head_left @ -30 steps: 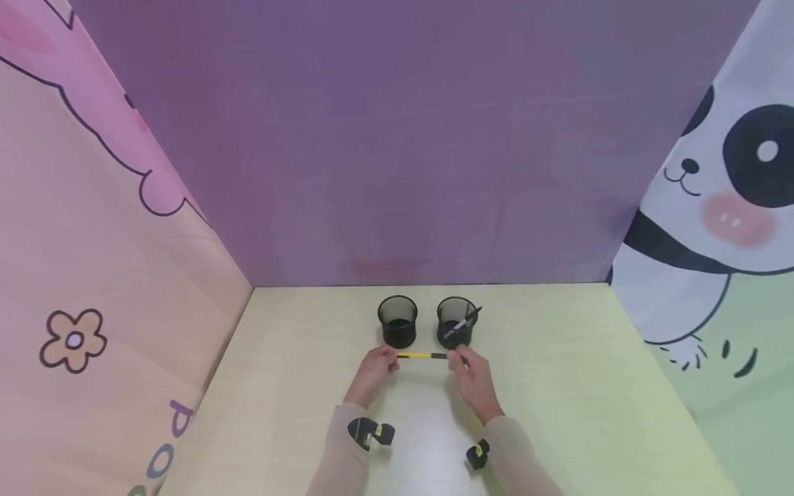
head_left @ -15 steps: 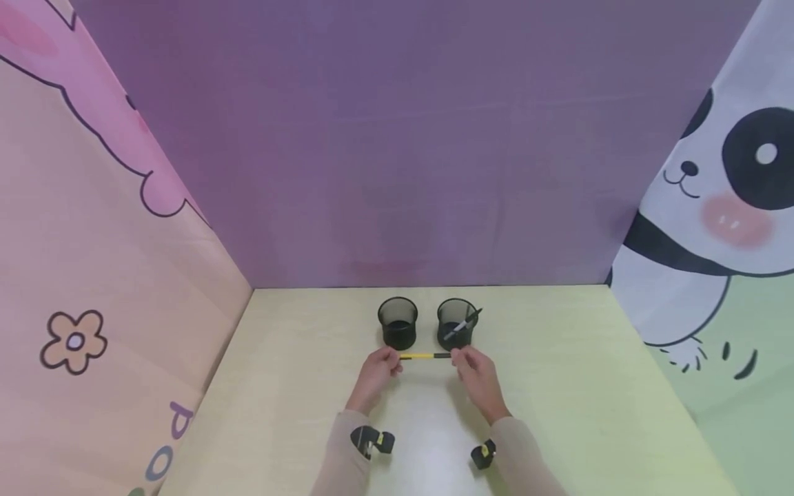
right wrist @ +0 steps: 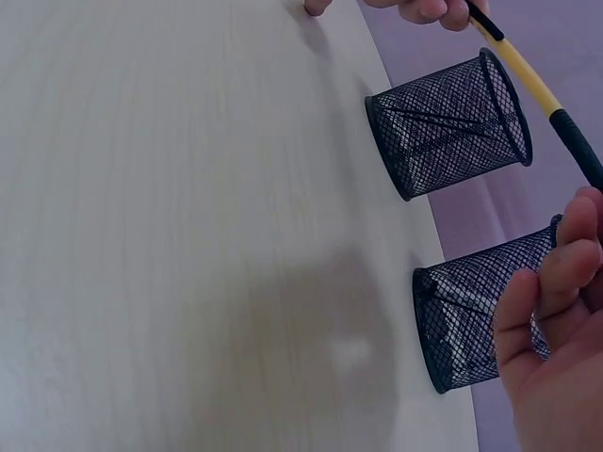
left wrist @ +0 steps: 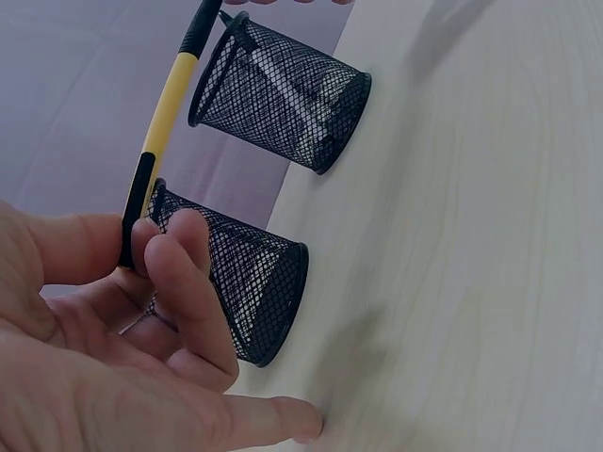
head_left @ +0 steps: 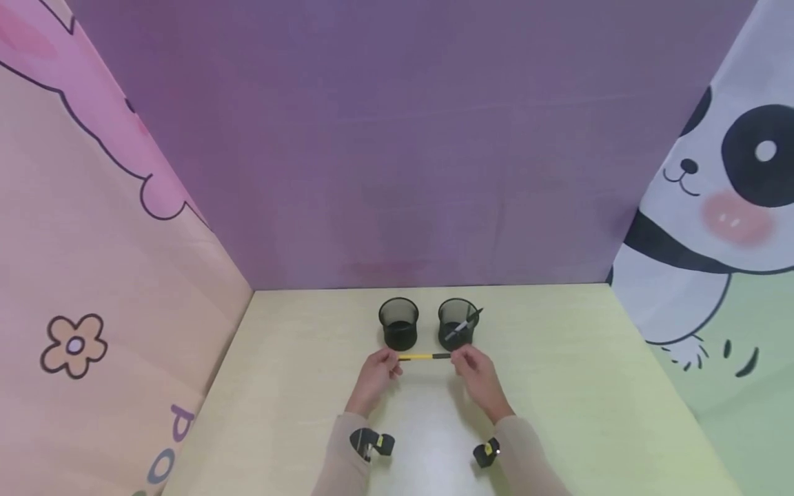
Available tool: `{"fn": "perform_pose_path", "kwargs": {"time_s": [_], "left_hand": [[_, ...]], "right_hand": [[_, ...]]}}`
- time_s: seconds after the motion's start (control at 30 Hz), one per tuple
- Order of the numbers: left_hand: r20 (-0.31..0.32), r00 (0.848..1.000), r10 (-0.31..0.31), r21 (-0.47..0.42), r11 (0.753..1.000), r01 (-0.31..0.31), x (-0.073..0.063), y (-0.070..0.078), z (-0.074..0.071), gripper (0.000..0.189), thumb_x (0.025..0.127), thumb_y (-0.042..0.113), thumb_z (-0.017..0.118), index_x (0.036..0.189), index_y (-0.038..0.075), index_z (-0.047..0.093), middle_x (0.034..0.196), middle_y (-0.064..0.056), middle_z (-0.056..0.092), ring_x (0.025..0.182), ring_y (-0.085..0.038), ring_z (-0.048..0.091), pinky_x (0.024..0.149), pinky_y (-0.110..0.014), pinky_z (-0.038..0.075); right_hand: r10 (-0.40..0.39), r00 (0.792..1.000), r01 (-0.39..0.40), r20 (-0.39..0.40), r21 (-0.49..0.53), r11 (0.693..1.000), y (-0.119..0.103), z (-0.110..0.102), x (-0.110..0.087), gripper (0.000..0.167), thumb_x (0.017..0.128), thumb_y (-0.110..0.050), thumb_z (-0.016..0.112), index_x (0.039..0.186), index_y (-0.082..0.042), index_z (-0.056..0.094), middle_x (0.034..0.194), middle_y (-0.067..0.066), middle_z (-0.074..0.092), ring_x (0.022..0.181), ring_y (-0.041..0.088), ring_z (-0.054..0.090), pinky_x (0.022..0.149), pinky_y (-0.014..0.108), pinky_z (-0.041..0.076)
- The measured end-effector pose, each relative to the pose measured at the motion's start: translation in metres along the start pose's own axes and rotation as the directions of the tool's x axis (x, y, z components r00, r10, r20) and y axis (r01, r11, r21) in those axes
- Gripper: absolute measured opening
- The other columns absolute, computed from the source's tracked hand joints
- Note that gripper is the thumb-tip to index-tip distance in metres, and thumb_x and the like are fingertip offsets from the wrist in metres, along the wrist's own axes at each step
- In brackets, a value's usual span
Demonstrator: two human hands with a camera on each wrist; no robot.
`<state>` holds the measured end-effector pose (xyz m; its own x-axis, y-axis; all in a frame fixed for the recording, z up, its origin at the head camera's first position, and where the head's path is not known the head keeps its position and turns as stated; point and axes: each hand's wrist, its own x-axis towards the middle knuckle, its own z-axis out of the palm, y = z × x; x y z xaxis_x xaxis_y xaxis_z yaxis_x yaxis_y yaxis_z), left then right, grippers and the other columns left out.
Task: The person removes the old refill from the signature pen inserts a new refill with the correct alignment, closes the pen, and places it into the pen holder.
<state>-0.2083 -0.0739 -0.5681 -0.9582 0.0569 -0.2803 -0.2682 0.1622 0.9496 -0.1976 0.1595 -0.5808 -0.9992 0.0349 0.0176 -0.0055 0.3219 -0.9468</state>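
A yellow and black pen [head_left: 422, 357] is held level between both hands, just in front of two black mesh pen cups. My left hand [head_left: 375, 375] pinches its black clip end between thumb and fingers, as the left wrist view shows. At the black grip end, my right hand [head_left: 477, 375] holds the pen with its fingertips. Behind the left hand stands the left pen cup [head_left: 400, 334], upright on the table. The right pen cup [head_left: 455, 336] stands beside it with a slim black and white pen [left wrist: 283, 89] leaning inside, its tip above the rim.
The pale wooden table [head_left: 298, 358] extends to both sides of the cups and toward the person. A purple backdrop [head_left: 397, 151] rises behind the cups. Printed side panels, one with a panda [head_left: 732, 234], flank the table.
Both hands and the pen have shifted slightly to the right over the last second, with almost no motion in the latest half. The cups and the leaning pen stay put.
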Motion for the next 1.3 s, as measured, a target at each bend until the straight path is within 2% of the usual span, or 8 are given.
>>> {"fn": "perform_pose_path", "kwargs": {"time_s": [0.17, 0.3, 0.5, 0.7, 0.83, 0.93, 1.1, 1.3], "left_hand": [[0.0, 1.0, 0.005, -0.015, 1.0, -0.005, -0.0025, -0.0006, -0.0015, 0.021, 0.106, 0.013, 0.047, 0.105, 0.001, 0.064, 0.1, -0.016, 0.066, 0.087, -0.019, 0.059, 0.082, -0.037, 0.051], [-0.005, 1.0, 0.002, -0.026, 1.0, -0.002, -0.0024, -0.0014, -0.0019, 0.02, 0.106, 0.012, 0.047, 0.103, 0.001, 0.064, 0.104, -0.02, 0.065, 0.087, -0.018, 0.059, 0.081, -0.034, 0.051], [-0.008, 1.0, -0.005, -0.034, 0.999, 0.005, -0.0012, -0.0026, -0.0016, 0.02, 0.107, 0.013, 0.047, 0.102, 0.001, 0.063, 0.108, -0.023, 0.065, 0.086, -0.018, 0.058, 0.079, -0.033, 0.049], [-0.008, 1.0, -0.001, -0.024, 1.0, 0.0, -0.0015, -0.0024, -0.001, 0.02, 0.106, 0.013, 0.048, 0.103, 0.002, 0.064, 0.105, -0.02, 0.065, 0.087, -0.018, 0.058, 0.079, -0.033, 0.049], [-0.002, 1.0, 0.012, -0.019, 1.0, -0.012, -0.0023, -0.0011, -0.0011, 0.02, 0.106, 0.013, 0.048, 0.103, 0.001, 0.064, 0.104, -0.019, 0.065, 0.086, -0.018, 0.059, 0.08, -0.034, 0.049], [0.009, 1.0, 0.016, -0.015, 1.0, -0.015, -0.0021, -0.0016, -0.001, 0.02, 0.106, 0.013, 0.048, 0.104, -0.001, 0.063, 0.104, -0.02, 0.065, 0.085, -0.018, 0.058, 0.079, -0.034, 0.049], [0.014, 1.0, 0.009, -0.012, 1.0, -0.009, -0.0014, -0.0029, -0.0009, 0.019, 0.105, 0.012, 0.048, 0.101, 0.002, 0.063, 0.104, -0.022, 0.065, 0.084, -0.018, 0.058, 0.079, -0.034, 0.049], [0.002, 1.0, 0.005, -0.021, 1.0, -0.005, -0.0019, -0.0016, -0.0011, 0.019, 0.105, 0.012, 0.047, 0.101, 0.003, 0.064, 0.101, -0.017, 0.065, 0.085, -0.018, 0.058, 0.078, -0.032, 0.048]], "right_hand": [[-0.03, 1.0, 0.03, 0.006, -0.015, 0.999, -0.0016, -0.0005, -0.0026, 0.011, 0.102, -0.015, 0.061, 0.1, -0.006, 0.067, 0.091, 0.013, 0.065, 0.083, 0.019, 0.059, 0.076, 0.028, 0.051], [-0.053, 0.999, 0.053, -0.001, -0.019, 0.998, -0.0019, -0.0002, -0.0043, 0.008, 0.101, -0.015, 0.063, 0.104, -0.011, 0.069, 0.1, 0.019, 0.069, 0.084, 0.016, 0.062, 0.077, 0.026, 0.052], [-0.021, 1.0, 0.021, 0.0, -0.012, 1.0, -0.0043, 0.0006, -0.0055, 0.011, 0.102, -0.019, 0.062, 0.106, -0.012, 0.068, 0.105, 0.021, 0.07, 0.087, 0.017, 0.063, 0.08, 0.029, 0.053], [0.056, 0.998, -0.056, 0.005, -0.03, 0.998, -0.0056, 0.0012, -0.003, 0.029, 0.105, -0.035, 0.057, 0.1, -0.008, 0.067, 0.093, 0.015, 0.068, 0.082, 0.022, 0.059, 0.073, 0.03, 0.05], [0.068, 0.998, -0.067, 0.01, -0.052, 0.996, -0.0059, 0.001, -0.0021, 0.034, 0.106, -0.035, 0.055, 0.097, -0.004, 0.065, 0.083, 0.007, 0.064, 0.077, 0.021, 0.056, 0.068, 0.029, 0.047], [0.067, 0.998, -0.066, 0.014, -0.077, 0.995, -0.0056, 0.0004, -0.0023, 0.033, 0.106, -0.033, 0.055, 0.1, -0.002, 0.065, 0.082, 0.005, 0.063, 0.076, 0.021, 0.055, 0.067, 0.029, 0.047], [0.046, 0.999, -0.045, 0.013, -0.077, 0.996, -0.0048, -0.0008, -0.0029, 0.024, 0.104, -0.027, 0.058, 0.103, -0.005, 0.066, 0.089, 0.006, 0.066, 0.083, 0.027, 0.06, 0.071, 0.029, 0.049], [-0.01, 1.0, 0.01, 0.001, -0.081, 0.997, -0.0049, -0.0016, -0.004, 0.005, 0.1, -0.02, 0.065, 0.101, -0.015, 0.068, 0.095, 0.004, 0.069, 0.079, 0.021, 0.059, 0.067, 0.026, 0.049]]}}
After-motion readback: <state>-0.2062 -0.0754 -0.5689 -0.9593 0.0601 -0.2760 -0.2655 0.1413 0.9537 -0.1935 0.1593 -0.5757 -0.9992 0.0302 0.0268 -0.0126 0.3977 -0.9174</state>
